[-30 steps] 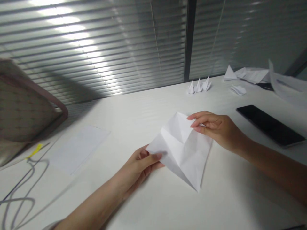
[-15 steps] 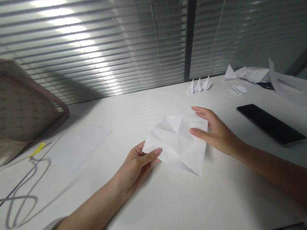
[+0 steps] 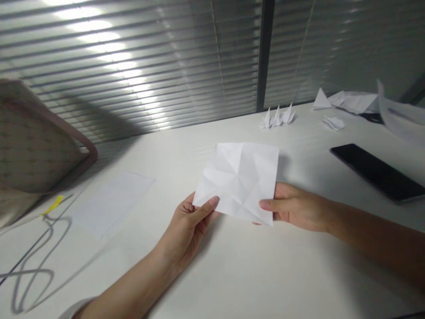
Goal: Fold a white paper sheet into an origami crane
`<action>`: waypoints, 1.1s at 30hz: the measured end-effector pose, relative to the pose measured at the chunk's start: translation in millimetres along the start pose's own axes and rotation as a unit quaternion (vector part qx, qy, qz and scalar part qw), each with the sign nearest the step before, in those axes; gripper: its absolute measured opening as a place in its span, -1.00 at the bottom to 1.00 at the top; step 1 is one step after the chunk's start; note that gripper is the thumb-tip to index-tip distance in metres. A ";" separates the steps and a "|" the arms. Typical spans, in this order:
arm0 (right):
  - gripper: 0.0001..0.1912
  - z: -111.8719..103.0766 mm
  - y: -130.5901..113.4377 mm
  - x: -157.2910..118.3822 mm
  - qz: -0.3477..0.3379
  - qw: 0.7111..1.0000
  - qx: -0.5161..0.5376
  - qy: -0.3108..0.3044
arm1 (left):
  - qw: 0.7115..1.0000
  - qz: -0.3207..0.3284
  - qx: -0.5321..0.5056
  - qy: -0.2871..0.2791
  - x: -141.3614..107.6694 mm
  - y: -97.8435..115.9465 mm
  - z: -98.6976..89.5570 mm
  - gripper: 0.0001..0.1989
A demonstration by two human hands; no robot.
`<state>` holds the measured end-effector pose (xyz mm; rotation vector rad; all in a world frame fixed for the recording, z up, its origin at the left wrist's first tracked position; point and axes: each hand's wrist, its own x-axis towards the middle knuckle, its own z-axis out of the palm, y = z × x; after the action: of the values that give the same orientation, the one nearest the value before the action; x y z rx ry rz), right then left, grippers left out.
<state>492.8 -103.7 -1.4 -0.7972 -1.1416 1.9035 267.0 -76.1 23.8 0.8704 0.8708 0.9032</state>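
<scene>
A square sheet of white paper [image 3: 237,177], marked with creases that meet near its middle, is held up over the white table by both hands. My left hand [image 3: 192,221] pinches its near left corner, thumb on top and fingers underneath. On the other side, my right hand [image 3: 292,206] grips the near right edge, its thumb lying on the paper and its fingers mostly hidden below. The sheet is opened out, slightly wavy along its folds, with its far edge raised off the table.
Three small folded paper cranes [image 3: 278,117] stand near the blinds. A black phone [image 3: 381,173] lies at right, below a folded paper piece [image 3: 334,123] and loose papers [image 3: 358,102]. At left are a flat paper sheet [image 3: 114,204], a grey cable [image 3: 49,248] and a bag [image 3: 40,141].
My right hand has moved from the sheet's far right side down to its near right edge and closed on it. The paper has spread flatter and its far edge has risen.
</scene>
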 end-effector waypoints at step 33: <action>-0.12 11.8 6.4 -1.4 -0.150 0.973 -0.040 0.172 | 0.967 0.188 0.173 -0.017 -5.1 1.6 -3.1 0.08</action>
<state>482.1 -111.9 -2.3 -0.9029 -1.0575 1.4140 262.0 -79.3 25.3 1.3824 0.8624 1.0754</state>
